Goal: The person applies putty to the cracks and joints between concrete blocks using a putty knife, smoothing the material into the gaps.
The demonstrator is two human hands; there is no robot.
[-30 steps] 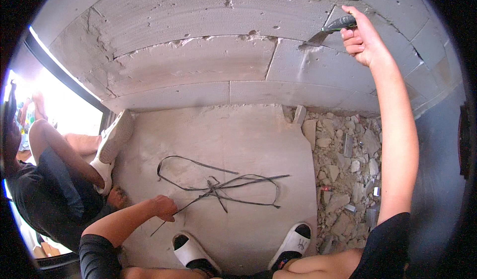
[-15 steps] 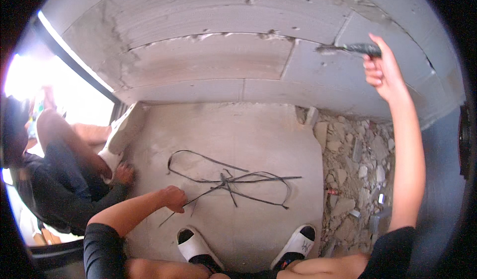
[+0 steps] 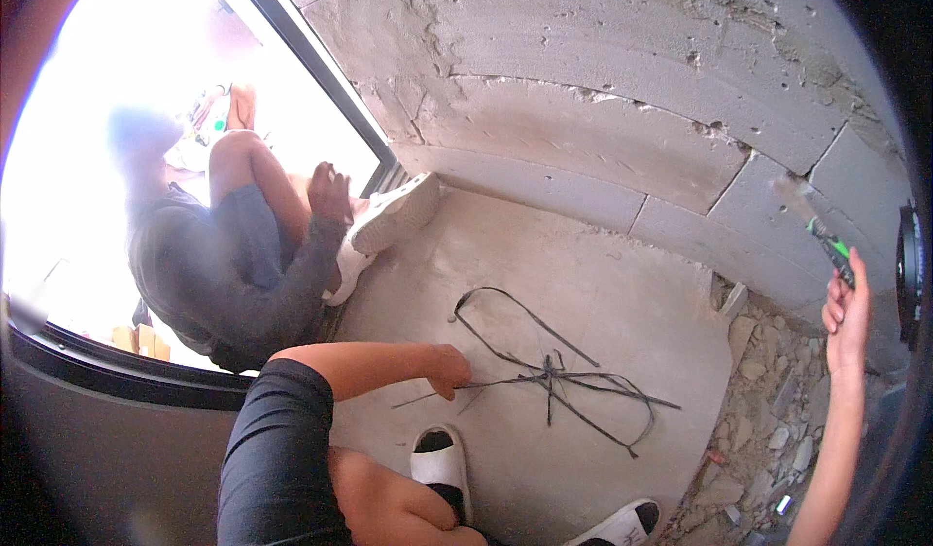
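My right hand [image 3: 847,315] is raised at the right, its fingers wrapped round a hand tool [image 3: 834,246] with a black and green handle. The tool's greyish head points up toward the block wall [image 3: 680,147] and is too blurred to name its kind. Low over the floor, my left hand [image 3: 448,370] is closed on a thin black strap [image 3: 505,382]. The strap runs out on both sides of the fist and joins a looped, knotted bundle in front of me.
A person [image 3: 228,264] sits at the left by the bright opening, shoes [image 3: 397,213] against the wall corner. Rubble [image 3: 768,400] lies along the right edge of the pale floor slab [image 3: 418,283]. My feet in white slippers [image 3: 439,458] stand near the strap.
My view has turned left, so the scene sits further right. My right hand still holds the tool, now pointing up-left. The seated person's hand has risen from the floor to near the knee.
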